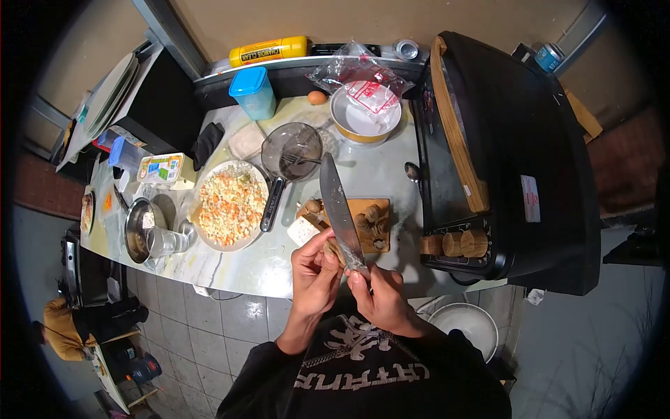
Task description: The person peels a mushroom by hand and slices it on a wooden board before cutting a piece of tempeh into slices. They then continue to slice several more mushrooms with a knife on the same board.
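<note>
My right hand (380, 297) is closed around the handle end of a large kitchen knife (338, 202). The blade points up and away from me, with pale residue near its base. Pinched in the fingers of my left hand (316, 274) is a small brown mushroom (335, 250), right beside the blade and partly hidden by the fingers. Just beyond both hands lies a wooden cutting board (382, 204) bearing several brown mushrooms (368, 218). At its left edge sits a white block-like container (303, 231).
Left of the board are a plate of diced orange and white food (234, 202), a dark pan (293, 146), a metal bowl (138, 230) and a clear cup (167, 242). A black oven (516, 160) stands right. Behind are a white pot (349, 120) and an egg (317, 98).
</note>
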{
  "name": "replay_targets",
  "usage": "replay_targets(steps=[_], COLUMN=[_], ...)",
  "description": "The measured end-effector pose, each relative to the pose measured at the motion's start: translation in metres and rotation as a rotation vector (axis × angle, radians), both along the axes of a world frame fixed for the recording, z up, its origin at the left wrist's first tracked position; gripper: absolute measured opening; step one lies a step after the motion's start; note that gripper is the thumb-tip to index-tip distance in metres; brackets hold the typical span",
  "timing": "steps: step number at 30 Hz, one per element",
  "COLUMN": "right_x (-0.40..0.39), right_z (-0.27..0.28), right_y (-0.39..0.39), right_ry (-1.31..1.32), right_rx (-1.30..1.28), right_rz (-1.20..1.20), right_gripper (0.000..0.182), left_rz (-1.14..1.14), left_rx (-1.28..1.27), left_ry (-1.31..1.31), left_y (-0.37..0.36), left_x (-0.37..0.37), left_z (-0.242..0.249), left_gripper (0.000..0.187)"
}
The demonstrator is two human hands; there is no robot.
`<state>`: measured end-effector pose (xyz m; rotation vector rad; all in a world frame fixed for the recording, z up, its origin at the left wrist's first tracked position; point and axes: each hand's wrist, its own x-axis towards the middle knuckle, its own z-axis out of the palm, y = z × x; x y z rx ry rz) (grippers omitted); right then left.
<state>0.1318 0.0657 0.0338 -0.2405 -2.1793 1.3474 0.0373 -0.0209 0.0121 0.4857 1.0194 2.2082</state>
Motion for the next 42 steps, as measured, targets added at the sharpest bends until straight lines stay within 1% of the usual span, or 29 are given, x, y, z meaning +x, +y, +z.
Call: replay_targets(steps=[2,6,7,8,11,14,18,21,23,26,29,33,35,36,38,42], right_x=[-0.001,-0.001,-0.002,-0.002,-0.004,-0.004,-0.003,-0.004,-0.001,-0.001,0.0,0.001,0.0,-0.002,-0.005,-0.005], right_z=[0.0,0.0,0.0,0.0,0.0,0.0,0.003,0.001,0.001,-0.001,0.002,0.004,-0.001,-0.001,-0.001,-0.004], right_y=[0.0,-0.002,-0.002,-0.003,-0.003,-0.003,0.0,-0.001,0.0,0.0,0.002,0.006,0.003,0.003,0.002,0.003], right_ry=[0.007,0.006,0.003,0.0,0.014,-0.021,-0.049,-0.044,-0.075,-0.087,-0.114,-0.169,-0.058,-0.056,-0.001,0.003], right_rx=[0.051,0.018,0.044,0.071,0.111,0.04,0.027,0.005,-0.034,-0.003,0.009,-0.015,0.013,0.015,0.014,0.101], right_rz=[0.006,0.026,0.005,-0.017,-0.033,-0.005,0.072,0.024,0.103,0.086,0.102,0.128,0.097,0.097,0.048,0.006], right_gripper=[0.009,0.009,0.007,0.009,0.009,0.009,0.011,0.008,0.01,0.01,0.011,0.012,0.013,0.013,0.008,0.008], left_rz=[-0.008,0.021,0.021,0.022,0.064,0.059,0.076,0.098,0.121,0.149,0.16,0.154,0.144,0.144,0.177,0.165], left_rx=[0.021,0.012,0.03,0.047,0.027,-0.014,-0.021,-0.048,-0.076,-0.141,-0.082,-0.076,-0.076,-0.074,0.043,0.011], left_ry=[-0.001,-0.042,-0.033,-0.023,-0.006,0.004,0.004,0.06,0.094,0.17,0.245,0.24,0.19,0.192,-0.024,0.009], left_y=[-0.001,-0.001,-0.001,-0.001,-0.001,-0.002,-0.001,-0.002,-0.004,-0.008,-0.011,-0.008,-0.005,-0.001,0.005,-0.001], left_x=[0.0,0.004,0.003,0.003,0.004,0.004,0.004,0.003,0.003,0.002,-0.002,0.0,0.002,0.004,0.006,0.008], left_z=[0.0,0.001,0.0,-0.001,-0.003,0.002,0.006,0.005,0.001,-0.003,-0.008,0.001,0.007,0.009,0.011,-0.005], left_gripper=[0.044,0.043,0.043,0.043,0.044,0.044,0.044,0.044,0.043,0.041,0.036,0.037,0.044,0.044,0.042,0.038])
